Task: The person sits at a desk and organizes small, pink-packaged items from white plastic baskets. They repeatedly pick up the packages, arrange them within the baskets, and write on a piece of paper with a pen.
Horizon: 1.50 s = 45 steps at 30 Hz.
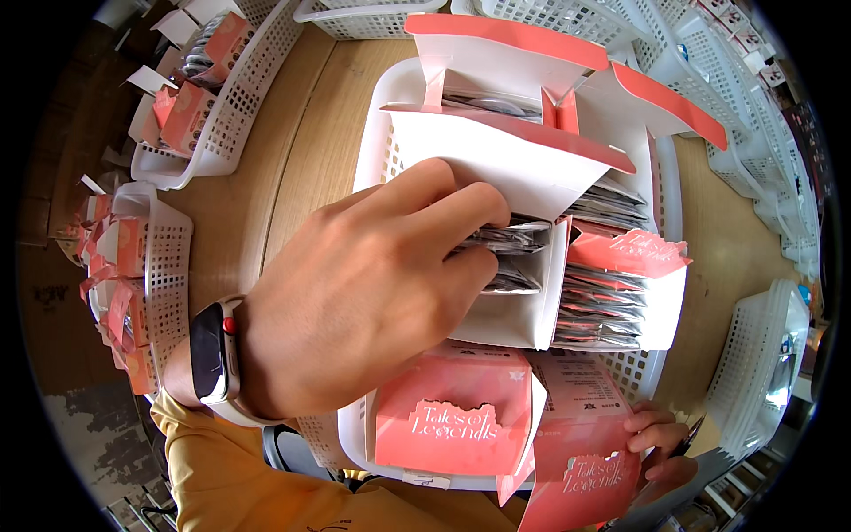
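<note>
My left hand [372, 272], wearing a smartwatch [213, 359] on its wrist, reaches into an open white-lined carton [512, 316]. Its bent fingers are among foil packets [518, 236], with the fingertips hidden, so I cannot tell whether they grip any. At the lower right, my right hand [665, 445] holds a dark pen [691, 435]; its fingers touch the edge of a red printed carton flap [585, 425]. Another red flap [459, 419] hangs over the near rim of the white plastic basket [372, 159]. To the right, a carton [665, 312] holds a stack of packets [602, 306].
Behind stand more cartons with raised lids [505, 53]. White baskets of red cartons [226, 126] [166, 266] line the left side of the wooden table [292, 139]. Perforated baskets [751, 120] run along the right, and nested ones [751, 372] stand at lower right.
</note>
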Available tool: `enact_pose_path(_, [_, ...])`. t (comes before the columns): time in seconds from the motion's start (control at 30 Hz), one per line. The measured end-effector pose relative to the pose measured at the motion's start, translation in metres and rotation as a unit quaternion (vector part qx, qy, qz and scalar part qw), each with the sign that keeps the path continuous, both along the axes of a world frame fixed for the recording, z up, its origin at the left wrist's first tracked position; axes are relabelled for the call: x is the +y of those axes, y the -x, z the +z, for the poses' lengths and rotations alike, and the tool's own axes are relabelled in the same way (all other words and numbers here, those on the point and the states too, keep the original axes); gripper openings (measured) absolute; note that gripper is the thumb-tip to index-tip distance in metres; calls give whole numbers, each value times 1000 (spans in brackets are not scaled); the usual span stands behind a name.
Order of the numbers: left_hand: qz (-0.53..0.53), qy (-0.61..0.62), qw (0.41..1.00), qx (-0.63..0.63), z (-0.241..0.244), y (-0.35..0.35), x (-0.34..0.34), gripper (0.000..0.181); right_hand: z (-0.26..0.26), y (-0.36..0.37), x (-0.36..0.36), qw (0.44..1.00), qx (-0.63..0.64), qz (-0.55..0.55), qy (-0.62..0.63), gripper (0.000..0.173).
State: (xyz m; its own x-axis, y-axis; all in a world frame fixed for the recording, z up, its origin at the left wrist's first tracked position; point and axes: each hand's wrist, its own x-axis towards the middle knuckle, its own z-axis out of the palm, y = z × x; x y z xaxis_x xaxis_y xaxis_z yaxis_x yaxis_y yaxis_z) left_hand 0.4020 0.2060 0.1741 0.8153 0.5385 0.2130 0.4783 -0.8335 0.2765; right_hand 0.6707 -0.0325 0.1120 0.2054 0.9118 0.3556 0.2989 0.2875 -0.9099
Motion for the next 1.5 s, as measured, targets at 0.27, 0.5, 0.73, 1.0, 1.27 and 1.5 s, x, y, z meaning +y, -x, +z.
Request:
enact_pose_path(0.27, [25,-26,999,-18,2,4,-6,25,-26,-2,1,997,21,-15,-79,43])
enact_pose_path(0.5, [28,23,999,-3,14,23,-16,34,-9,44,27,981,-28,-183,-50,53])
enact_pose_path(0.73, [-1,-36,998,47,11,28,-14,23,-13,33,28,990,-34,-118,-71,32])
enact_pose_path(1.0, [15,-54,998,8,-1,33,-11,10,-20,27,28,991,-57,-92,-80,35])
enact_pose_path(1.27, [19,-73,997,-29,-5,31,-12,8,-20,26,27,992,-44,-92,-77,31])
enact_pose_path(1.5, [-23,-53,995,-83,-15,41,-13,11,-23,23,26,988,-68,-118,-77,31])
